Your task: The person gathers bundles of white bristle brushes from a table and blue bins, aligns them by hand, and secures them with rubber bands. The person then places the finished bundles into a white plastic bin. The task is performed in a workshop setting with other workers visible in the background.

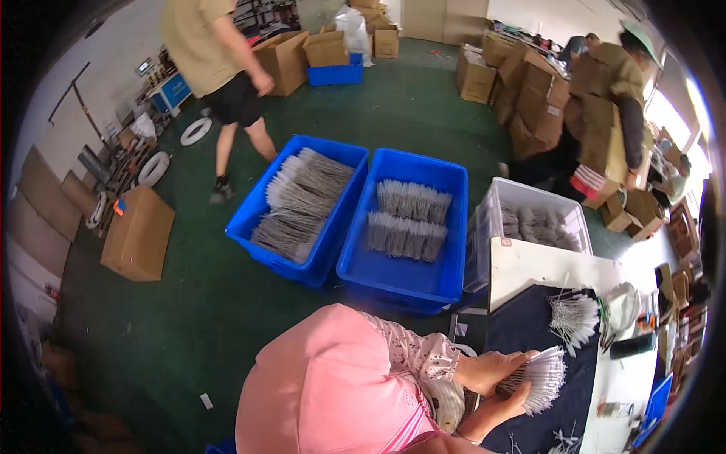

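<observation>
grip (488, 371) holds wiry bundle (535, 380) sideways, white ends (556, 371) rightward.

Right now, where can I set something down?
Free: white tabletop between translucent bin and dark cloth; that cloth, left of the far brush pile; middle blue bin, near end, below its brush rows. Crowded: left blue bin; mid-cloth, under the held brush bundle; tabletop by the black cylinder.

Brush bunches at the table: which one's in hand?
The middle bunch, white ends fanned right, clasped by the left hand and right hand. The upper bunch and loose brushes below lie untouched on the dark cloth.
</observation>
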### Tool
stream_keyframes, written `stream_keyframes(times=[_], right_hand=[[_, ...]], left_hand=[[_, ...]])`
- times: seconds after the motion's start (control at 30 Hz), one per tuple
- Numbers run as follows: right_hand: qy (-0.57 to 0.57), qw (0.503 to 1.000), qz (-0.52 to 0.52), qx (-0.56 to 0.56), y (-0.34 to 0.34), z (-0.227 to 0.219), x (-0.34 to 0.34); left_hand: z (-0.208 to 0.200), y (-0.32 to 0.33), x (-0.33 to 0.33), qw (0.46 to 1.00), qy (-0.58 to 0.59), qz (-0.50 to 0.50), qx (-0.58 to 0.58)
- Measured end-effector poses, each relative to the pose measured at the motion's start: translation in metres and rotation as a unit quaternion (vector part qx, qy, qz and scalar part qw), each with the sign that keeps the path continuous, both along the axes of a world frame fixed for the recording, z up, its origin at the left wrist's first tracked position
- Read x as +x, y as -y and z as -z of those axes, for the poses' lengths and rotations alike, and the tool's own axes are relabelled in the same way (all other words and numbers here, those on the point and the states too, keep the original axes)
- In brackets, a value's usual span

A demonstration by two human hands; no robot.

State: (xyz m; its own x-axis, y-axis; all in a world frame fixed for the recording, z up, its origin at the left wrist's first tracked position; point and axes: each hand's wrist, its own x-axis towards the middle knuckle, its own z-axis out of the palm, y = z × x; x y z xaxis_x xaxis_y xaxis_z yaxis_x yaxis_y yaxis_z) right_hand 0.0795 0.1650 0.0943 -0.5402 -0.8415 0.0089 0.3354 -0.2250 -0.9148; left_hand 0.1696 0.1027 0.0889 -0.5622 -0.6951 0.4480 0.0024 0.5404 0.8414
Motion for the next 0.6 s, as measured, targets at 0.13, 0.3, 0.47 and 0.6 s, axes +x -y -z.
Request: stream_keyframes(times=[0.13,0.3,0.47,0.6], right_hand=[[0.008,0.996,-0.090,0.002,0.020,0.012,0.014],[-0.076,0.988,-0.131,0.023,0.029,0.024,0.051],[-0.127,0.961,-0.216,0.112,0.032,0.046,0.070],[-0.125,0.923,-0.343,0.124,0.059,0.051,0.076]], left_hand=[[0.033,0.017,0.017,0.997,0.002,-0.081,0.005],[0.077,0.016,0.044,0.989,-0.001,-0.108,0.104],[0.097,0.005,0.083,0.934,-0.185,-0.044,0.303],[0.097,0.017,0.120,0.911,-0.207,-0.024,0.356]])
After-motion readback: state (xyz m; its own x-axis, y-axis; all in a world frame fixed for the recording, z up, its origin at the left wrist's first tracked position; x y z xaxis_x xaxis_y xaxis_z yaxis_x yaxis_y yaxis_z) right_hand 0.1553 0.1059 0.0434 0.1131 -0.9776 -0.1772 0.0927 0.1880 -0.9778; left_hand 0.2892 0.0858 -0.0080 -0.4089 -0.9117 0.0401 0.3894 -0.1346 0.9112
